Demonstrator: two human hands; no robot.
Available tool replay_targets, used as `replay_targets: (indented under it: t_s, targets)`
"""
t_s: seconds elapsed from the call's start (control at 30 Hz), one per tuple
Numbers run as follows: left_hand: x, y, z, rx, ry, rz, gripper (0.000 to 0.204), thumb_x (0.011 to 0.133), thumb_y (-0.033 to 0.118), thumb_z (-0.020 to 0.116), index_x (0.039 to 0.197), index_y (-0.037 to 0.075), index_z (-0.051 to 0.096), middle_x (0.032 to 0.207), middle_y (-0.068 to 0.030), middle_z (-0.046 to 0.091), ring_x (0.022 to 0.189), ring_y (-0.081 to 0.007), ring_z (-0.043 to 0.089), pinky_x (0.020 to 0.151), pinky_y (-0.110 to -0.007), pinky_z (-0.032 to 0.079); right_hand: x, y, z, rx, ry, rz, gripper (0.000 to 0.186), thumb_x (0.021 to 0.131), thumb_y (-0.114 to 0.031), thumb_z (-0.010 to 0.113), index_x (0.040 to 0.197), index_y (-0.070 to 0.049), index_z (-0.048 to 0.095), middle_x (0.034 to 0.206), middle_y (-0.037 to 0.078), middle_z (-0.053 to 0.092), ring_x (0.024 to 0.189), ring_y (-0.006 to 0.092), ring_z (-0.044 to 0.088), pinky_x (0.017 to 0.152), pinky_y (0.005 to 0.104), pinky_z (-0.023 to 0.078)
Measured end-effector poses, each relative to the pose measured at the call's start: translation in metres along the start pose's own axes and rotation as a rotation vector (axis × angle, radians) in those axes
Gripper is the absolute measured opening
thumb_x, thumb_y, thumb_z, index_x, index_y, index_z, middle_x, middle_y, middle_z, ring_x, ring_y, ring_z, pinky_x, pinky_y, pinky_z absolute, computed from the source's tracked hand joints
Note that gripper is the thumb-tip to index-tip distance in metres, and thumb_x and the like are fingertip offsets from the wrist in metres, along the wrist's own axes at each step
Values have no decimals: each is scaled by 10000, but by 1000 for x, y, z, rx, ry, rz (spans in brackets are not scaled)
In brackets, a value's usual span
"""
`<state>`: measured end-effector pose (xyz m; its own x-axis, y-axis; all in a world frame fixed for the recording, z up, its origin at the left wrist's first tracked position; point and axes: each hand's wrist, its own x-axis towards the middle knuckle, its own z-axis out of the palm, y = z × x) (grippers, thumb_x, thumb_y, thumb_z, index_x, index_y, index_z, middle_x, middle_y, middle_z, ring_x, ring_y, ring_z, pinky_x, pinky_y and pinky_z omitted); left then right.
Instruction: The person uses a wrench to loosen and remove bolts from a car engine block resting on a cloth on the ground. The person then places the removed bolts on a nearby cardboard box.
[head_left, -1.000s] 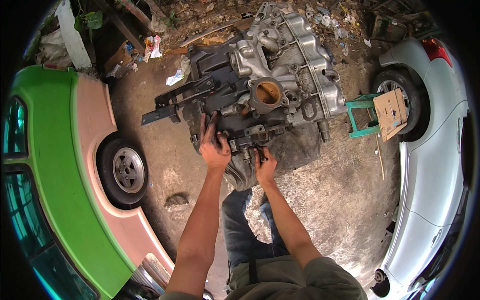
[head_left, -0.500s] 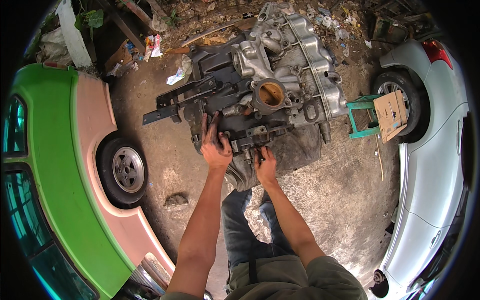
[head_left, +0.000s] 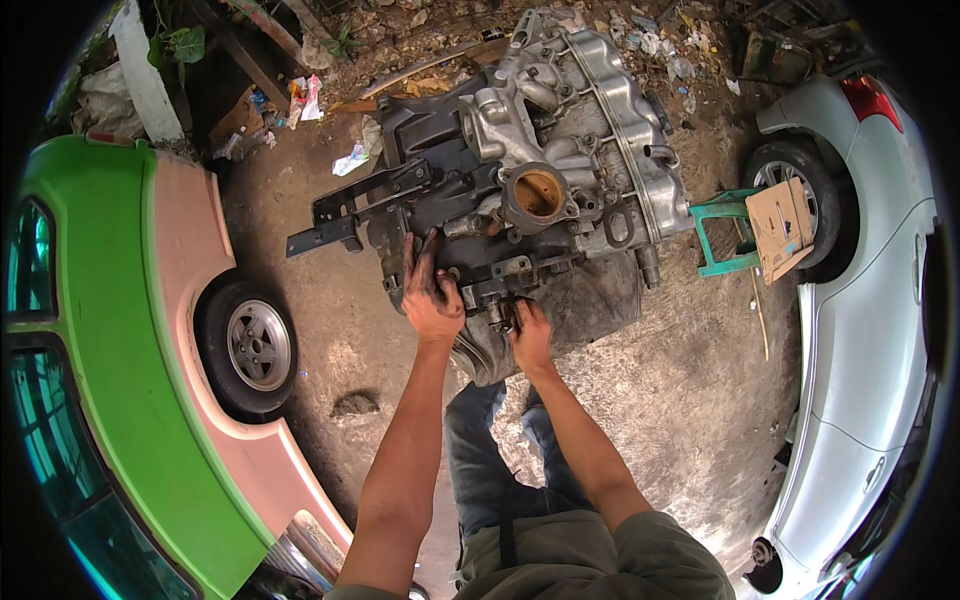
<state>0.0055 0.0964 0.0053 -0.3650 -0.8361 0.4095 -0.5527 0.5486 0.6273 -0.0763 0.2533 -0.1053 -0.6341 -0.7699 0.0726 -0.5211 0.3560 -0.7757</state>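
A large car engine (head_left: 520,180) lies in front of me, its dark block partly covered with grime. On top sit a bare-metal intake manifold (head_left: 540,90) and a round throttle opening (head_left: 540,194) with a brownish inside. My left hand (head_left: 433,303) rests flat against the near left of the block, its blackened fingers stretched out and holding nothing. At the near edge, the fingertips of my right hand (head_left: 531,337) close round a small bolt-like metal part (head_left: 498,314) below a bracket (head_left: 513,267). My fingers partly hide that part.
A green and pink car (head_left: 120,330) stands on the left, a silver car (head_left: 860,350) on the right. A green stool (head_left: 725,232) with a cardboard piece (head_left: 780,230) is right of the engine. Litter (head_left: 665,50) and dry leaves cover the ground behind.
The fingers of my right hand have shifted slightly left and curled more round the small metal part. My left hand keeps its place on the block.
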Motion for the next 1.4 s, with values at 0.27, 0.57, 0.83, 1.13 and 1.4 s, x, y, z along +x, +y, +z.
replay_targets:
  t_s: [0.27, 0.57, 0.83, 1.13, 1.4]
  targets:
    - [-1, -1, 0, 18, -5, 4, 451, 923, 171, 380, 1285, 39, 614, 1368, -136, 595, 1364, -421, 449, 1061, -517, 441, 5, 3, -1, 58, -35, -50, 315, 832, 12, 672, 1146, 11, 647, 1101, 224, 632, 947, 426, 635, 792, 462, 531]
    - [-1, 0, 0, 11, 6, 4, 456, 930, 173, 376, 1301, 54, 612, 1373, -145, 589, 1362, -419, 451, 1059, -513, 435, 16, -1, -9, 142, 5, -14, 270, 834, 5, 678, 1097, 43, 632, 1004, 224, 657, 867, 416, 658, 762, 442, 537]
    - [-1, -1, 0, -20, -6, 2, 539, 1028, 393, 294, 1365, 98, 594, 1424, -244, 521, 1346, -457, 457, 1053, -515, 417, 18, 22, 26, 1282, 293, 607, 150, 973, -129, 657, 1069, -16, 635, 954, 66, 686, 863, 203, 690, 788, 325, 593]
    - [-2, -3, 2, -28, 2, 2, 564, 1027, 424, 274, 1351, 104, 607, 1423, -244, 523, 1332, -462, 469, 1050, -525, 415, 16, 36, 29, 1552, 374, 974, 242, 960, -131, 671, 1125, 31, 602, 974, 148, 658, 928, 285, 670, 839, 386, 597]
    - [0, 0, 1, 7, 18, 21, 454, 940, 198, 367, 1276, 29, 621, 1337, -138, 617, 1351, -431, 460, 1037, -516, 459, 6, 12, 15, 1059, 291, 425, 225, 962, -110, 672, 1079, 64, 590, 978, 168, 690, 839, 255, 696, 779, 390, 605]
